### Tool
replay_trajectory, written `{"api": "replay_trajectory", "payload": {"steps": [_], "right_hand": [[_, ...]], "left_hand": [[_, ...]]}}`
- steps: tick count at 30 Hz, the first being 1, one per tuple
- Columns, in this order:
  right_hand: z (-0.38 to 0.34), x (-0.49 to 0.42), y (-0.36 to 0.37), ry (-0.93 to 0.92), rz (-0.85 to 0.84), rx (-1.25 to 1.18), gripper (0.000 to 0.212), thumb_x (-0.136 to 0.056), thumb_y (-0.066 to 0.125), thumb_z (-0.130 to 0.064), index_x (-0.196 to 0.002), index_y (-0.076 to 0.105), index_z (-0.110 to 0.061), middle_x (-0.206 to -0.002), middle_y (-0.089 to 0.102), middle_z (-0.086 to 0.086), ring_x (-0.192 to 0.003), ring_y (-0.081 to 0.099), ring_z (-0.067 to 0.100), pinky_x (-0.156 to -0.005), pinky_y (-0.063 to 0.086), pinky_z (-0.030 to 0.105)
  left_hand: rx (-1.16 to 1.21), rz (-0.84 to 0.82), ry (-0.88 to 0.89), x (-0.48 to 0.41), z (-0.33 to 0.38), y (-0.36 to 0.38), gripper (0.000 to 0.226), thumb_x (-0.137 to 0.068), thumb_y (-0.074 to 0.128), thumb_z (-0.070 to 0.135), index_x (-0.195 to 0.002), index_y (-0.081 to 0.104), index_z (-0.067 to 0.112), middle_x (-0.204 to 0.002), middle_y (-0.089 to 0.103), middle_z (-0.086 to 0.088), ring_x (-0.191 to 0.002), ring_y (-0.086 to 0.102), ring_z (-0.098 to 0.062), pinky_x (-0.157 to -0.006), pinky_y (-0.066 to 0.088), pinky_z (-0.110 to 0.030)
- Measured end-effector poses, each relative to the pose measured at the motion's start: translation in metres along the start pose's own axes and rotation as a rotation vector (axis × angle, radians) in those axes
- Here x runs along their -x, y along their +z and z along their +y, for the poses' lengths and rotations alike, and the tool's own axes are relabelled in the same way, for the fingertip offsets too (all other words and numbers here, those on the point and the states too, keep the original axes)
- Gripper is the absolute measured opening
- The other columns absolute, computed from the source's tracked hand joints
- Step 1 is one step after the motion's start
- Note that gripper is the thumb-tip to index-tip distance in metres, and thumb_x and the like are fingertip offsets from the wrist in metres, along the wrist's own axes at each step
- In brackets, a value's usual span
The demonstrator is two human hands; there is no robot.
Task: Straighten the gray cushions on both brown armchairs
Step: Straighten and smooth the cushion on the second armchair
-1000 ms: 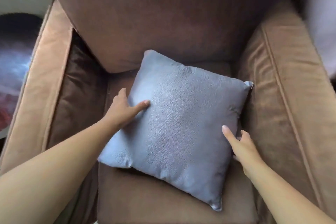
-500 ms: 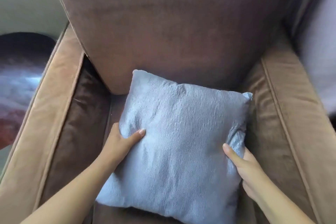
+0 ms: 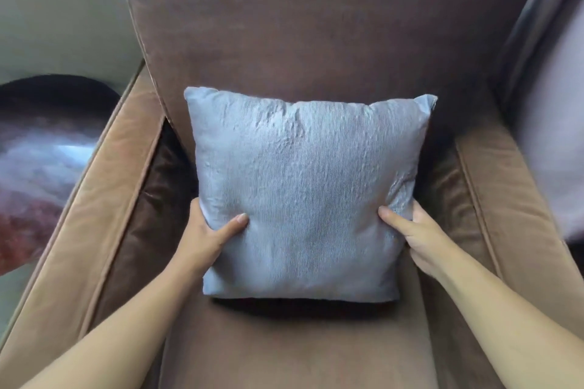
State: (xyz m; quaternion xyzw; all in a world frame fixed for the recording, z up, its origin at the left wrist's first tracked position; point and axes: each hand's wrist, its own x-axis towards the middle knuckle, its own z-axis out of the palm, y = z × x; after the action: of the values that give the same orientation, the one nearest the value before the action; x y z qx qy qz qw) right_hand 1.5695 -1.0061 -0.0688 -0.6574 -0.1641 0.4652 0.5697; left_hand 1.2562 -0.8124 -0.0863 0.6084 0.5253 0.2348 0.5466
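A square gray cushion (image 3: 306, 196) stands upright and squared in the middle of a brown armchair (image 3: 300, 35), leaning against its backrest with its lower edge just above the seat. My left hand (image 3: 208, 240) grips the cushion's lower left edge, thumb on the front, fingers behind. My right hand (image 3: 414, 237) grips the lower right edge the same way. Only one armchair is in view.
The chair's tan left armrest (image 3: 94, 199) and right armrest (image 3: 512, 208) flank the seat (image 3: 297, 347). A dark round blurry object (image 3: 41, 148) lies beyond the left armrest. A pale blurred shape (image 3: 553, 136) sits past the right armrest.
The cushion lay tilted and flat on the seat; both hands have taken hold of its sides, turned it square and stood it up against the backrest.
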Motion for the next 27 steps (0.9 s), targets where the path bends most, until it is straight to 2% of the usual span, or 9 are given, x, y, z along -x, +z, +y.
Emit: {"api": "replay_trajectory", "payload": {"steps": [4,8,10,14,17,19,22,25,27], "right_hand": [[0.016,-0.013,0.0,0.007,0.025,0.01,0.066,-0.068,0.078,-0.035,-0.13,0.057,-0.025,-0.124,0.071,-0.005,-0.12,0.064,0.017,-0.107,0.044,0.038],[0.018,-0.021,-0.001,0.033,0.035,0.055,0.101,-0.048,0.089,-0.059,-0.136,0.052,-0.026,-0.127,0.069,-0.007,-0.119,0.063,0.015,-0.107,0.045,0.04],[0.012,-0.021,-0.007,0.06,0.026,0.091,0.11,-0.039,0.091,-0.06,-0.135,0.052,-0.024,-0.126,0.069,-0.006,-0.116,0.065,0.014,-0.106,0.047,0.039],[-0.027,-0.026,-0.019,0.005,0.036,0.122,0.098,-0.056,0.087,-0.045,-0.142,0.044,-0.028,-0.13,0.061,-0.014,-0.116,0.058,0.002,-0.091,0.046,0.027],[-0.075,-0.045,-0.016,-0.071,0.121,0.081,0.071,-0.08,0.075,-0.042,-0.143,0.045,-0.024,-0.131,0.06,-0.013,-0.111,0.054,-0.004,-0.087,0.041,0.029],[-0.105,-0.061,-0.01,-0.097,0.223,0.104,0.052,-0.09,0.065,-0.041,-0.136,0.053,-0.018,-0.126,0.064,-0.007,-0.111,0.059,0.005,-0.099,0.045,0.041],[-0.134,-0.074,0.001,-0.081,0.285,0.158,0.042,-0.095,0.058,-0.041,-0.121,0.062,-0.009,-0.131,0.063,0.009,-0.126,0.055,0.026,-0.11,0.041,0.053],[-0.139,-0.081,0.006,-0.067,0.387,0.108,0.041,-0.097,0.057,-0.034,-0.119,0.059,0.0,-0.14,0.055,0.018,-0.133,0.049,0.034,-0.111,0.04,0.054],[-0.137,-0.082,0.008,-0.074,0.43,0.107,0.028,-0.097,0.06,-0.029,-0.11,0.062,-0.004,-0.133,0.061,0.016,-0.129,0.052,0.031,-0.106,0.043,0.046]], "left_hand": [[-0.023,0.018,-0.006,0.0,-0.016,0.013,0.098,-0.051,0.084,0.07,-0.129,0.041,0.03,-0.123,0.057,0.02,-0.107,0.059,0.012,-0.09,0.049,-0.024],[-0.05,0.012,-0.013,-0.005,-0.016,0.017,0.098,-0.056,0.083,0.066,-0.134,0.037,0.027,-0.126,0.055,0.02,-0.113,0.058,0.003,-0.097,0.049,-0.03],[-0.081,-0.023,-0.022,-0.004,-0.011,0.011,0.105,-0.054,0.084,0.067,-0.138,0.036,0.026,-0.131,0.053,0.017,-0.117,0.056,0.001,-0.099,0.049,-0.032],[-0.129,-0.041,-0.025,-0.013,0.026,-0.008,0.119,-0.048,0.082,0.073,-0.146,0.03,0.03,-0.124,0.059,0.016,-0.109,0.062,0.004,-0.097,0.049,-0.03],[-0.086,0.033,-0.005,-0.039,0.074,-0.015,0.121,-0.056,0.079,0.07,-0.153,0.023,0.024,-0.124,0.057,0.006,-0.11,0.059,-0.005,-0.095,0.046,-0.028],[-0.028,0.077,0.004,-0.06,0.109,-0.018,0.102,-0.07,0.077,0.062,-0.15,0.032,0.018,-0.122,0.06,0.003,-0.103,0.06,-0.002,-0.084,0.045,-0.023],[0.027,0.056,0.005,-0.085,0.147,-0.018,0.054,-0.085,0.068,0.055,-0.118,0.065,0.012,-0.11,0.072,0.0,-0.096,0.067,-0.009,-0.074,0.048,-0.024],[0.113,0.118,-0.077,-0.103,0.156,-0.019,0.033,-0.09,0.062,0.052,-0.093,0.068,0.019,-0.105,0.07,0.002,-0.107,0.063,-0.019,-0.098,0.05,-0.038],[0.156,0.172,-0.114,-0.108,0.153,-0.018,0.026,-0.092,0.062,0.045,-0.091,0.069,0.019,-0.11,0.071,-0.004,-0.109,0.064,-0.023,-0.102,0.049,-0.043]]}}
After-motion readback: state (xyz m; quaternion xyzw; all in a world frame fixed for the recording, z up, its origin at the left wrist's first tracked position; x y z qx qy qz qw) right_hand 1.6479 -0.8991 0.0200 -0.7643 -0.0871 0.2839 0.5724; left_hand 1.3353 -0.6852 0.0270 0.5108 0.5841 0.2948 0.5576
